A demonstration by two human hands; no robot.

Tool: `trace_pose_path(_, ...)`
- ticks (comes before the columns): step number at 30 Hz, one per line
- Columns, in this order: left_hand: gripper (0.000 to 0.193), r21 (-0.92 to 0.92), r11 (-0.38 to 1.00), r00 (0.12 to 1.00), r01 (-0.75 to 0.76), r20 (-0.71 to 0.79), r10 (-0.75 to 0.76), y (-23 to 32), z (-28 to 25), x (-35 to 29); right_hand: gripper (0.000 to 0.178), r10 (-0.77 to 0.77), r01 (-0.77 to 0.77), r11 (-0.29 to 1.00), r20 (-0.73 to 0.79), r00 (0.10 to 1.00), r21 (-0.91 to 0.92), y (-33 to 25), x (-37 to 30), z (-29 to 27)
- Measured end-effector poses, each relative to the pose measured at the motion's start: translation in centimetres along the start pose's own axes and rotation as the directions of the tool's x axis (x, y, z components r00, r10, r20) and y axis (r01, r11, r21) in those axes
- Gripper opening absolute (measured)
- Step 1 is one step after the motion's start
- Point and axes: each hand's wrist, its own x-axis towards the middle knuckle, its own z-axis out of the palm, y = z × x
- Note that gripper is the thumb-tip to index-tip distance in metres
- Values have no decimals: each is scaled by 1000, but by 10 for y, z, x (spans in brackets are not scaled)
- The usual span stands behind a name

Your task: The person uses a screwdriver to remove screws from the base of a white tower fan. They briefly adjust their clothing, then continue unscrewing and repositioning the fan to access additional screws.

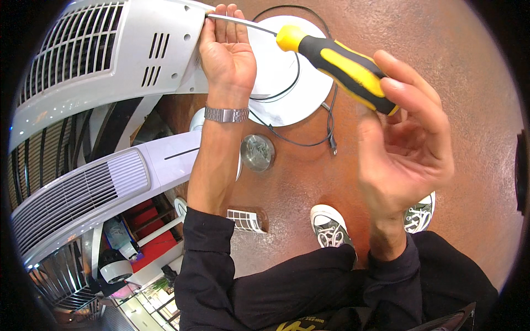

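A white tower fan (165, 55) with a slatted grille reaches in from the upper left, its lower end beside my left hand. My left hand (229, 55) is palm up with its fingers stretched out, and the thumb lies against the fan's edge near the screwdriver's tip. A screwdriver (342, 63) with a yellow and black handle runs from that edge toward the right, its shaft passing over my left fingers. My right hand (408, 132) has its fingertips around the butt end of the handle. Where the tip meets the fan is hard to make out.
Under the fan's end lies a round white base (287, 113) with a black cord and plug (333, 144). A clear round container (258, 153) of small metal pieces stands on the brown floor. A second tower fan (105, 185) is at left, near a gridded sheet (244, 220).
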Motion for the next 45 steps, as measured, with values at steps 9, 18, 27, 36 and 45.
trace_pose_path(9, 30, -80, 996, 996, 43, 85, -37, 5, -8, 3, 47, 120, -114, 992, -172, 978, 47, 6, -15, 18)
trace_pose_path(18, 25, -146, 985, 990, 87, 122, -70, -1, 7, -7, 46, 24, -11, 991, -101, 995, 132, 13, -9, 18)
trace_pose_path(27, 21, -48, 998, 989, -50, -138, 43, -5, 23, -15, 54, 101, -82, 971, -76, 992, 224, 10, -15, 13)
trace_pose_path(36, 22, -24, 1000, 998, -16, -66, 15, 5, 5, -4, 41, 234, -238, 962, -47, 971, -132, -1, -14, 32)
trace_pose_path(45, 19, -31, 999, 993, -42, -111, 38, 1, 5, -5, 31, 15, -30, 984, -86, 996, -175, -2, -14, 37)
